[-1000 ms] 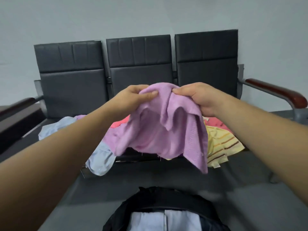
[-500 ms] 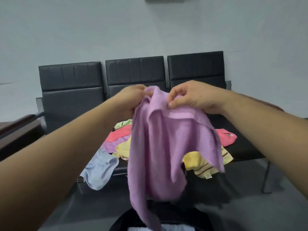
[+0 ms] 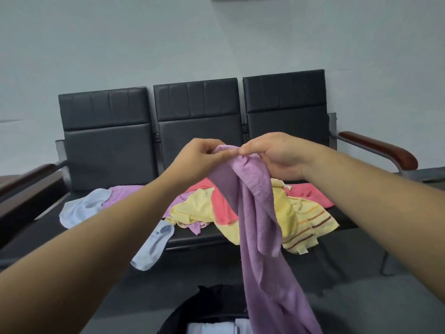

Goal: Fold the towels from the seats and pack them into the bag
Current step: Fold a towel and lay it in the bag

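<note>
towel [image 3: 260, 213] hangs bunched, pinched at its top by my left hand [image 3: 202, 157] and right hand [image 3: 277, 155]; i should slide them apart to find corners.

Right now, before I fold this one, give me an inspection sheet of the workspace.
Surface: black three-seat bench, seats partly covered by towels.
Job's things: purple towel hangs unfolded down toward the open black bag, which holds light folded cloth; light blue towel, yellow towel, coral towel and striped yellow towel lie loose on the seats.
Clutter: nothing seen.
Hands: left hand and right hand pinch the purple towel's top, close together.
Cables: nothing seen.
Surroundings: grey wall, grey floor, brown armrest.
</note>
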